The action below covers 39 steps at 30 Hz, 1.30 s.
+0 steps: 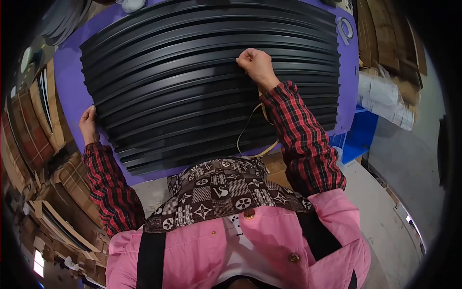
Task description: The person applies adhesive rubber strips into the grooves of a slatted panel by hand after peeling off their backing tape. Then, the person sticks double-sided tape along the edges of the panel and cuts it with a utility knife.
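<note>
Long black ribbed profiles [202,82] lie side by side across a purple tabletop [67,72]. At their left ends is my left hand [88,124], its fingers closed around the end of one black profile. My right hand [256,66] is closed in a pinch over the right-middle of the profiles. A thin yellowish strip [263,113] trails from under my right wrist, loops down over the front profiles and curls near my apron. It appears held in my right hand, though the fingertips hide what they pinch.
A roll of tape [345,29] lies at the table's right corner. Plastic-wrapped white rolls [385,94] and a blue bin [362,132] stand to the right. Cardboard [33,130] is stacked on the left, with more cardboard at the back right.
</note>
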Tool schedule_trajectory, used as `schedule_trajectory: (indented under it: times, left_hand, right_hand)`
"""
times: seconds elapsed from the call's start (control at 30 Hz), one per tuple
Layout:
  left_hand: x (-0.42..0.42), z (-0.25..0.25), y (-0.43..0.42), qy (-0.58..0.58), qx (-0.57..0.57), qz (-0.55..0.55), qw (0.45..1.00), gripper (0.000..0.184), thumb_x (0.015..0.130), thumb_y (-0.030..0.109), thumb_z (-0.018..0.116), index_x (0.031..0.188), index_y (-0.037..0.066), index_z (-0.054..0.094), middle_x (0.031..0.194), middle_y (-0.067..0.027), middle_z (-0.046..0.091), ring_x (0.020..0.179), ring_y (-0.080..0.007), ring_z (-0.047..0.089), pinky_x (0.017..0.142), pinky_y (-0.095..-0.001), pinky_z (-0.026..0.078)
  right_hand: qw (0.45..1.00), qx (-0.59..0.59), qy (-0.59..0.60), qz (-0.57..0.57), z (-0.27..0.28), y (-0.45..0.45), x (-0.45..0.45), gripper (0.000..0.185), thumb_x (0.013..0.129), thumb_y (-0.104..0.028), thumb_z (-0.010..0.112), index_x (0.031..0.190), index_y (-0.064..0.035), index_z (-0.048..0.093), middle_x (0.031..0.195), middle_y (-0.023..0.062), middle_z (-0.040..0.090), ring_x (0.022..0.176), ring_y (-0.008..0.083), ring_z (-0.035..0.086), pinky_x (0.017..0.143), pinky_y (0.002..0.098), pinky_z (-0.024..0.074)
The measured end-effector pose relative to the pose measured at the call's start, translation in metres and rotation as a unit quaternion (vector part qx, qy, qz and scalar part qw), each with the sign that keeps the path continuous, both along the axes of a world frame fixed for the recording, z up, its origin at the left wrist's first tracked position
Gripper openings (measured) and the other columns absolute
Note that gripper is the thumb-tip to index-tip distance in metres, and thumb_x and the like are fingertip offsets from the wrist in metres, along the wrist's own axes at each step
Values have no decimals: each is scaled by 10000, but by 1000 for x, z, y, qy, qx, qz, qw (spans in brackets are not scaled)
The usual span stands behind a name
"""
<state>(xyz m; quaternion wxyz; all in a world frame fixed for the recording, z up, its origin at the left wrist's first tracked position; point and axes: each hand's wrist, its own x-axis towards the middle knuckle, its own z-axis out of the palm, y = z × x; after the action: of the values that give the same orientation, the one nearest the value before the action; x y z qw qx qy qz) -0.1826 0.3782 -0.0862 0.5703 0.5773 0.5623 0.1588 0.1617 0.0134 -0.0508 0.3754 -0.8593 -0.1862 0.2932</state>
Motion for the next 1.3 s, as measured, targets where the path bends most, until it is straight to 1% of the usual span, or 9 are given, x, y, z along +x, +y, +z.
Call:
schedule_trajectory:
  times: [0.2,0.37,0.57,0.63,0.73,0.9,1.07,1.17,1.3]
  left_hand:
    - [-2,-1,0,-5,2,-9,1000,196,758,171,599,881,19,596,795,3,574,739,-78,504,685,-206,387]
    - [-2,-6,0,37,82,-44,995,171,754,159,594,845,15,595,776,28,539,729,-68,474,679,-208,383]
    - [6,-17,-11,-30,111,17,993,75,714,63,578,755,1,570,681,-6,535,637,-111,472,616,-249,400]
    - [26,-1,-28,173,317,12,932,68,686,38,560,746,8,548,684,-61,528,652,-190,484,627,-306,401]
    - [100,28,-86,73,473,-93,873,58,698,72,523,746,42,535,746,-122,526,743,-285,480,670,-382,373]
    - [225,20,-210,-138,415,-326,838,104,714,130,552,786,62,584,736,-95,526,767,-275,483,677,-366,380]
    - [248,4,-250,-63,420,-338,840,64,684,181,582,717,129,601,761,-48,518,775,-249,469,658,-368,359]
    - [250,2,-247,-56,408,-348,842,71,681,176,574,721,125,601,766,-66,521,770,-268,472,646,-385,356]
    - [250,6,-243,-92,421,-342,835,94,685,193,582,694,102,603,710,-84,538,719,-288,486,612,-385,366]
  right_hand:
    - [1000,-2,-22,2,0,1,-2,131,682,-126,614,680,-5,564,580,66,554,534,145,539,542,255,446]
    - [992,33,-122,-5,-9,4,-5,117,635,-126,582,635,-24,525,619,162,533,623,328,542,558,348,438]
    - [996,-10,-84,-18,-12,2,-7,124,640,-154,561,664,-34,540,657,160,557,669,330,550,609,371,441]
    - [994,-55,-86,-31,0,6,-10,121,636,-163,559,661,-46,548,656,136,567,670,319,554,611,370,440]
    - [993,-67,-95,-20,0,7,-10,119,626,-173,559,660,-59,551,668,115,578,678,296,561,609,360,439]
    - [989,-101,-108,-21,8,10,-15,158,644,-207,550,691,-57,540,672,132,573,694,310,555,621,372,432]
    - [995,16,-94,15,-9,-1,-6,182,660,-220,547,687,-40,554,671,148,564,689,314,551,609,372,436]
    - [962,50,-243,113,-13,-16,9,135,700,-148,530,754,-31,572,698,151,554,667,303,553,594,338,438]
    - [942,109,-318,6,38,-42,18,115,748,-123,523,791,-27,569,696,132,564,629,259,564,557,294,432]
